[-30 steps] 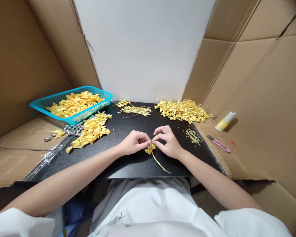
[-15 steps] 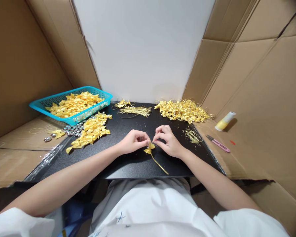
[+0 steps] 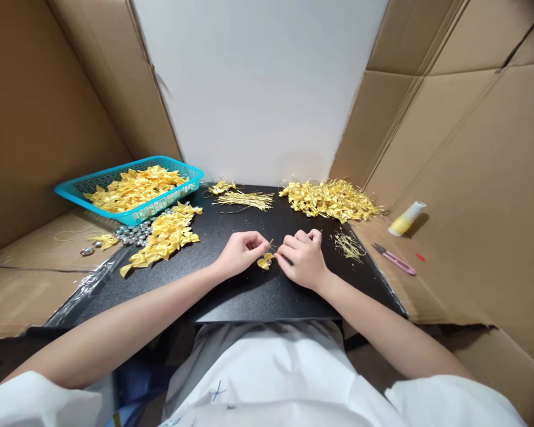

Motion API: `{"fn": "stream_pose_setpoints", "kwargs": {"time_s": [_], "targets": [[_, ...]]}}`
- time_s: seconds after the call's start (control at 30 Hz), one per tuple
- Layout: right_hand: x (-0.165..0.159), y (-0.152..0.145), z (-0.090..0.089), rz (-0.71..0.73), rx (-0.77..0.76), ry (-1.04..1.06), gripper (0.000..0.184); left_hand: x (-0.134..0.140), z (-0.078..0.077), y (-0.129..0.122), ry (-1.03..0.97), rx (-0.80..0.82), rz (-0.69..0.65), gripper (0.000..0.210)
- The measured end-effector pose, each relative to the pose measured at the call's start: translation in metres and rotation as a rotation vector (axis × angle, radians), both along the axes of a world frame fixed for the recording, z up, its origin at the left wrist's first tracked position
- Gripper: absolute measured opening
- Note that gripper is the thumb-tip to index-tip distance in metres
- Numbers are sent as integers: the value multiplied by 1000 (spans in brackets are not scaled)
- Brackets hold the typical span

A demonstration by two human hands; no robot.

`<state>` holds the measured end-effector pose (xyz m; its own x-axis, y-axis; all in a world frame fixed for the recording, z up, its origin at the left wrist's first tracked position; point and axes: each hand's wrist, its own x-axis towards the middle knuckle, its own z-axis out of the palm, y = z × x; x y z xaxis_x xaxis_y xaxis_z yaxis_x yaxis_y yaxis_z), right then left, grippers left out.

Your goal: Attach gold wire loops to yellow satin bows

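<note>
Over the middle of the black table, a small yellow ribbon bow (image 3: pixel 265 261) hangs just below my fingertips. My left hand (image 3: pixel 244 254) pinches a thin gold cord (image 3: pixel 271 243) beside the bow, thumb against forefinger. From the right, my right hand (image 3: pixel 303 258) is closed on the cord too, its fingers curled close to the bow's edge. Thin strands run across the small gap between the hands. How the cord passes around the bow is too small to make out.
A turquoise basket (image 3: pixel 129 216) of yellow bows stands at left, with loose bows (image 3: pixel 167 234) and silver bells (image 3: pixel 136 233) beside it. Cut gold cords (image 3: pixel 244 200) and corded bows (image 3: pixel 329 198) lie behind. Pink snips (image 3: pixel 396 261), a thread spool (image 3: pixel 407 218) and cord scraps (image 3: pixel 349 246) are right.
The long cord end that hung toward the table's front edge has been drawn up into the hands. My right hand has turned and curled its fingers; the bow has shifted slightly left.
</note>
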<state>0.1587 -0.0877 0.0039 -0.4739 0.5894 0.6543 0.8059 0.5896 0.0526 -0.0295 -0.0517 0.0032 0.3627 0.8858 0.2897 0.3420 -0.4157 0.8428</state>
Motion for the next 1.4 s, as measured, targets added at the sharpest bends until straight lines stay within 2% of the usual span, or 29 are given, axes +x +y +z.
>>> {"fn": "stream_pose_setpoints", "kwargs": {"time_s": [0.17,0.57,0.67,0.73,0.87,1.07,1.13,1.23,1.3,1.4], "targets": [[5,1,3,-67,17,70,23,1,0,1,4,21,37,27],[6,4,6,-74,-58,205,22,2,1,0,-100,-25,88,27],[6,4,5,-35,-83,201,22,3,1,-1,-86,-38,73,28],[6,4,5,19,-109,225,23,3,1,-2,-51,-46,12,29],[12,6,8,85,-165,455,24,3,4,-5,8,-68,-112,30],[25,13,11,93,-91,798,31,1,7,-5,48,-10,-90,28],[23,15,10,138,-200,781,26,0,6,-5,77,35,-109,27],[17,17,7,253,-395,591,5,-1,5,-6,114,116,-178,26],[13,17,5,280,-444,505,1,0,5,-6,128,151,-206,27],[11,16,3,264,-438,444,8,0,7,-6,138,146,-200,28]]}}
